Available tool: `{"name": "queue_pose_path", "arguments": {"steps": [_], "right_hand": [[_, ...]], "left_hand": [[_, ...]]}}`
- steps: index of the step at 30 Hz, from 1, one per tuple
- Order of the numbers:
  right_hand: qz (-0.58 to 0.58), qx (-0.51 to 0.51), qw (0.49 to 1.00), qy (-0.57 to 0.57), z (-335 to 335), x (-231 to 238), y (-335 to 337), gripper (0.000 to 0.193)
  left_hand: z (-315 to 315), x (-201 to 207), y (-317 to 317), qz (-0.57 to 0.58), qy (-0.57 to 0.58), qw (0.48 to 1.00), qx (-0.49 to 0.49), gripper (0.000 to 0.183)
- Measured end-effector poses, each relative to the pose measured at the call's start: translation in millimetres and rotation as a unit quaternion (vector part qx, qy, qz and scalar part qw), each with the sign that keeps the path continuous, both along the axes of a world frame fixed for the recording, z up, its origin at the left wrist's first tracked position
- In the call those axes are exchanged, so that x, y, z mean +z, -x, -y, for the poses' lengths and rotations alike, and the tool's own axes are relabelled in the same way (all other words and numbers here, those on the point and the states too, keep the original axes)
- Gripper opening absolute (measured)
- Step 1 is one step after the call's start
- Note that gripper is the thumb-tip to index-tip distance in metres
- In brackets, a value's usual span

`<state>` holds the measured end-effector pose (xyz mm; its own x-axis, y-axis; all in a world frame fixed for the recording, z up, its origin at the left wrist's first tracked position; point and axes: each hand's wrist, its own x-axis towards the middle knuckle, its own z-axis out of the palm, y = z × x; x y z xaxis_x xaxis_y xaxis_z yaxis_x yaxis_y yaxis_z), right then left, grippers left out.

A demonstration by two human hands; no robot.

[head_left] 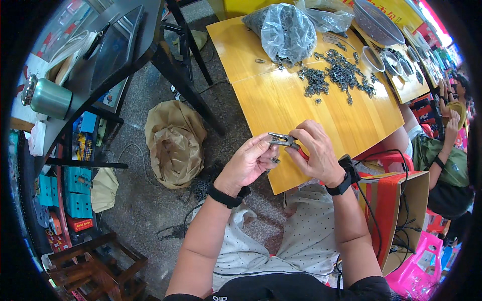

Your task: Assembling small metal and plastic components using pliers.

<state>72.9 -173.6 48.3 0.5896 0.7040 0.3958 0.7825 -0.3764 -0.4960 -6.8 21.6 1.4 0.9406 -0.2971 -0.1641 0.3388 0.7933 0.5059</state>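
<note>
My right hand (pixel 317 150) is closed around a pair of pliers (pixel 281 140) with red handles, their metal jaws pointing left. Against those jaws, the thumb and fingers of my left hand (pixel 247 163) are pinched together. A small dark metal piece (pixel 274 160) shows at the left hand's lower fingers; what sits right at the jaw tips is too small to make out. Both hands are above the near left corner of the yellow wooden table (pixel 281 108). Farther back on it lies a loose pile of small dark metal hooks or clasps (pixel 341 72).
A clear plastic bag (pixel 287 35) full of dark pieces stands behind the pile, near a grey basin (pixel 379 22) and a clear bowl (pixel 372 59). On the floor sits a brown sack (pixel 175 145). A cardboard box (pixel 409 210) with cables is at my right; another person sits beyond.
</note>
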Motion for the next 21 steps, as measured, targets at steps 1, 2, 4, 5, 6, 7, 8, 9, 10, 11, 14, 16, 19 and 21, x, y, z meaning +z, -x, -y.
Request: {"name": "queue_pose_path", "arguments": {"steps": [1,2,4,5,6,7,8,9,10,11,14,16,19,21], "right_hand": [[0.002,-0.001,1.0,0.001,0.1,-0.2,0.0,0.026],[0.004,-0.002,1.0,0.002,0.2,-0.5,-0.1,0.026],[0.007,-0.004,1.0,0.004,0.3,-0.1,0.1,0.026],[0.007,-0.005,1.0,0.005,0.2,0.5,0.4,0.026],[0.008,-0.005,1.0,0.005,0.0,1.1,0.7,0.025],[0.009,-0.004,1.0,0.004,-0.3,1.0,0.8,0.025],[0.009,-0.004,1.0,0.004,-0.5,0.7,0.9,0.024],[0.009,-0.003,1.0,0.004,-0.8,0.4,0.8,0.024],[0.011,-0.003,1.0,0.001,-1.4,0.4,0.8,0.024],[0.013,-0.003,1.0,-0.003,-2.1,0.6,0.8,0.023],[0.013,-0.003,1.0,-0.007,-2.8,0.4,1.0,0.023],[0.01,-0.004,1.0,-0.009,-3.3,-1.0,1.3,0.023],[0.001,-0.006,1.0,-0.017,-4.9,-3.6,1.7,0.022],[-0.011,-0.01,1.0,-0.023,-5.9,-5.5,2.0,0.021]], "left_hand": [[-0.1,0.2,-0.1,0.004,0.002,1.0,-0.002,0.02],[-0.2,0.6,-0.2,0.008,0.004,1.0,-0.003,0.019],[-0.2,0.8,-0.9,0.013,0.012,1.0,-0.007,0.018],[-0.1,0.7,-1.4,0.014,0.017,1.0,-0.009,0.018],[0.0,1.2,-1.3,0.014,0.02,1.0,-0.01,0.018],[0.2,1.8,-1.0,0.014,0.02,1.0,-0.008,0.018],[0.5,2.7,-0.5,0.014,0.019,1.0,-0.006,0.018],[0.6,2.9,-0.5,0.014,0.019,1.0,-0.004,0.018],[0.5,3.0,-0.5,0.015,0.018,1.0,-0.004,0.018],[0.5,3.3,-0.4,0.015,0.017,1.0,-0.005,0.018],[-0.3,5.2,-0.2,0.016,0.011,1.0,-0.004,0.02],[-0.6,4.9,-0.1,0.016,0.007,1.0,-0.003,0.02],[-1.2,3.9,0.0,0.015,0.004,1.0,0.0,0.021],[-1.1,4.9,-0.7,0.018,0.006,1.0,-0.001,0.021]]}}
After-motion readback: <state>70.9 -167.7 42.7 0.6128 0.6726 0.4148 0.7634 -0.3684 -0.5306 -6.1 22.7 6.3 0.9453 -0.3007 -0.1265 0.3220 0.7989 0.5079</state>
